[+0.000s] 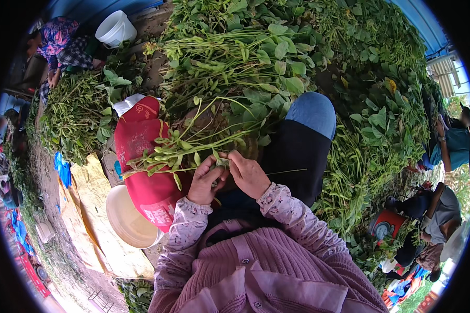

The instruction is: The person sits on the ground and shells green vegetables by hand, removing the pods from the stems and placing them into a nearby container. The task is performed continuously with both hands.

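My left hand (208, 180) is closed around small green soybean pods (221, 161), partly hidden by its fingers. Thumb and forefinger of my right hand (249, 174) meet at the upper end of the same pods, close against the left fingertips. Just beyond both hands, a cut soybean plant (184, 150) with plump pods lies across my lap, its thin stems fanning to the upper right. A red cloth (139, 137) bearing writing covers my left leg. Beside that leg stands a white bucket (119, 211), its inner wall showing.
Heaped soybean plants (235, 58) lie in front, with more plants (344, 184) to the right. Left are a yellowish sheet (82, 219), a podded pile (76, 113), another white bucket (116, 29) and a bent-over person (59, 43). People sit at right near a red bucket (391, 223).
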